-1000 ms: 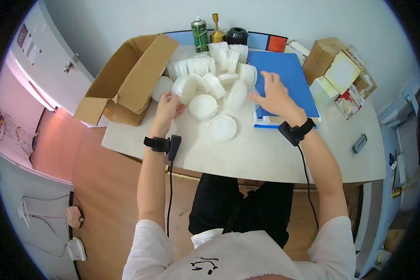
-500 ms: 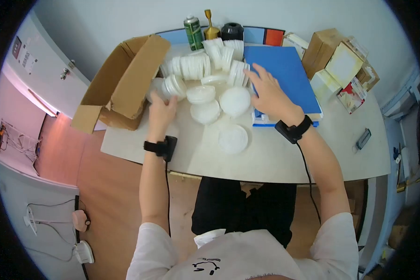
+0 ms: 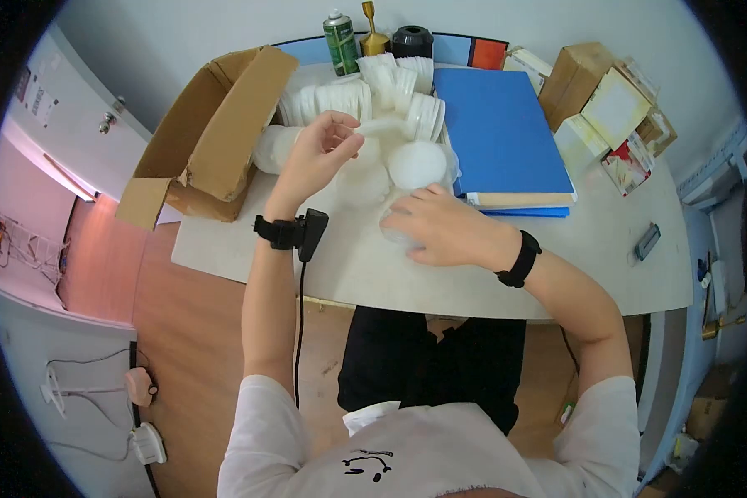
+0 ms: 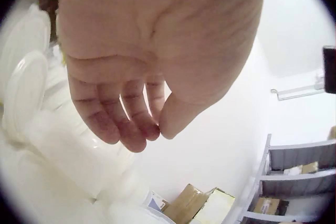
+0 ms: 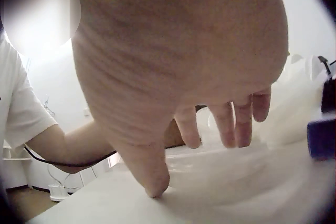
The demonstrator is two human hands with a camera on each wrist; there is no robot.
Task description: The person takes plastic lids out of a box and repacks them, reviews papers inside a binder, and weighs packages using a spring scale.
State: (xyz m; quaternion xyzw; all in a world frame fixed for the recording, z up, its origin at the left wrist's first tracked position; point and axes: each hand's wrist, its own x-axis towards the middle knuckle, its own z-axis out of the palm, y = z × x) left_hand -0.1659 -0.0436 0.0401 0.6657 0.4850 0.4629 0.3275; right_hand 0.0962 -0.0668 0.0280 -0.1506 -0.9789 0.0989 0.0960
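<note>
Above the near left part of a pile of white, round plastic containers or lids (image 3: 417, 164) hovers my left hand (image 3: 319, 158), fingers loosely bent and nothing between them. The left wrist view shows its palm and the thumb tip close to the fingertips. My right hand (image 3: 452, 228) reaches over a translucent round lid-like piece (image 3: 392, 231) lying at the front of the pile, and covers part of it. In the right wrist view its fingers (image 5: 226, 127) point downward, spread well apart from the thumb, which comes down close to the white tabletop.
Left of the pile stands an open cardboard box (image 3: 216, 124). A blue folder (image 3: 506, 133) lies to the right, with small boxes (image 3: 585, 91) beyond. Behind the pile are a green spray can (image 3: 340, 43), a brass-coloured object (image 3: 373, 33) and a black round object (image 3: 412, 41).
My left hand has risen away from the pieces beside the box and moved right. The right hand has come off the folder's edge, toward me and left, over the front round piece.
</note>
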